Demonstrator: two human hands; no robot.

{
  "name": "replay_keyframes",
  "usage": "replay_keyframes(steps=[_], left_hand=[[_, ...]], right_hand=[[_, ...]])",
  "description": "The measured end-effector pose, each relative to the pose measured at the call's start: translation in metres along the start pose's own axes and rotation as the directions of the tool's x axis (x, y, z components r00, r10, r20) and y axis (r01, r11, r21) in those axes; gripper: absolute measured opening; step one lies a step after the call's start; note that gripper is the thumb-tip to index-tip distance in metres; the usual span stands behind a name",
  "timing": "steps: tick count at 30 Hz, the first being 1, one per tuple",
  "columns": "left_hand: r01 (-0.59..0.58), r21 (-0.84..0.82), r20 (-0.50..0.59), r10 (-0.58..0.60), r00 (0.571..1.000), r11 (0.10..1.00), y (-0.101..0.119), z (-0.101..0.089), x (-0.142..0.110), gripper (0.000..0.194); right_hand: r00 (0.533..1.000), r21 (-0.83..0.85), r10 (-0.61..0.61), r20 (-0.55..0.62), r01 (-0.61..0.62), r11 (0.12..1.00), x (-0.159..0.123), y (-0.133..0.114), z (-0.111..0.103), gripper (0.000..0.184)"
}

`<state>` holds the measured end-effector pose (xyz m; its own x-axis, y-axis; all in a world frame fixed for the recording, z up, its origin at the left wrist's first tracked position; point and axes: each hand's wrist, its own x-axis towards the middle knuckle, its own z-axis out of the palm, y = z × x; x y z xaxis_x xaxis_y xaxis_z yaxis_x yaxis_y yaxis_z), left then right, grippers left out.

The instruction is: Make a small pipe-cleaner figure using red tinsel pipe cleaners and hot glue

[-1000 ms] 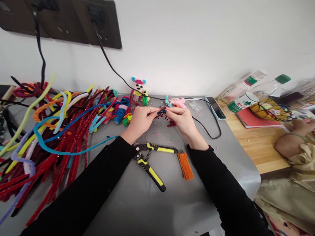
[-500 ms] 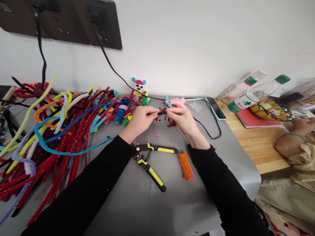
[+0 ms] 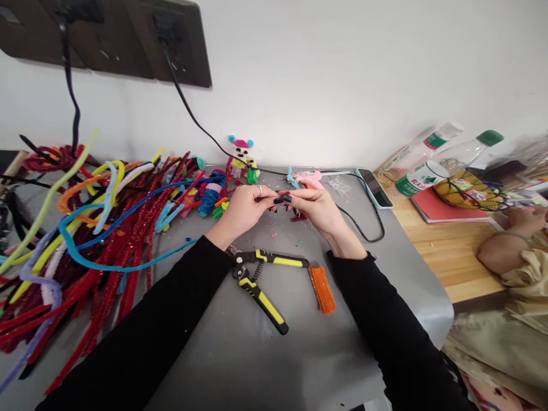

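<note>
My left hand (image 3: pixel 245 211) and my right hand (image 3: pixel 320 214) meet above the middle of the grey table, thumbs and fingers pinched together tip to tip. Whatever sits between the fingertips is small and mostly covered by them; I cannot make out its kind. Below the hands lie yellow-and-black pliers (image 3: pixel 270 302) with their handles spread. To their right is a bundle of short orange pipe cleaners (image 3: pixel 322 290). Just behind my fingers a pink glue gun (image 3: pixel 313 179) rests on the table, with a dark red glittery scrap (image 3: pixel 299 218) near my right fingers.
Loose coloured pipe cleaners (image 3: pixel 128 228) heap up on the left. Small pipe-cleaner figures (image 3: pixel 240 165) stand by the wall. A black cord (image 3: pixel 368 237) loops beside a phone (image 3: pixel 375 188). Bottles (image 3: pixel 428 177), a basket (image 3: pixel 471 191) and another person's arm (image 3: pixel 500 254) are at right.
My fingertips have shifted very slightly against each other, still pinched. Everything on the table stays in place.
</note>
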<state>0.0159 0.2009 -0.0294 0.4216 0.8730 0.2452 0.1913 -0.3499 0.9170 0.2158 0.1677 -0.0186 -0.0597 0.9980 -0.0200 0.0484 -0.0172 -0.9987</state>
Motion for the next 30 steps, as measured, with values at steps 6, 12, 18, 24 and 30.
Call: replay_keyframes(steps=[6, 12, 18, 24, 30], left_hand=[[-0.012, 0.042, 0.000, 0.012, 1.000, 0.999, -0.001, -0.001, 0.001, 0.051], [-0.050, 0.096, -0.015, 0.051, 0.999, 0.994, -0.001, 0.000, 0.000, 0.036], [-0.070, 0.159, 0.018, 0.068, 0.998, 0.985, 0.004, 0.001, -0.001, 0.025], [-0.154, 0.259, -0.012, 0.163, 0.987, 0.953, 0.003, 0.005, -0.002, 0.023], [-0.203, 0.374, -0.112, 0.262, 0.959, 0.905, -0.001, 0.006, -0.006, 0.023]], right_hand=[[1.000, -0.004, -0.002, 0.012, 0.002, 1.000, -0.001, 0.000, 0.001, 0.046], [0.996, -0.043, -0.081, -0.035, 0.079, 0.996, -0.003, -0.001, 0.008, 0.045], [0.987, -0.101, -0.124, -0.106, 0.113, 0.988, -0.005, -0.004, 0.014, 0.045], [0.972, -0.014, -0.123, -0.199, 0.122, 0.992, -0.001, -0.002, 0.011, 0.047], [0.969, 0.155, -0.009, -0.245, 0.048, 0.987, 0.004, 0.005, 0.005, 0.048]])
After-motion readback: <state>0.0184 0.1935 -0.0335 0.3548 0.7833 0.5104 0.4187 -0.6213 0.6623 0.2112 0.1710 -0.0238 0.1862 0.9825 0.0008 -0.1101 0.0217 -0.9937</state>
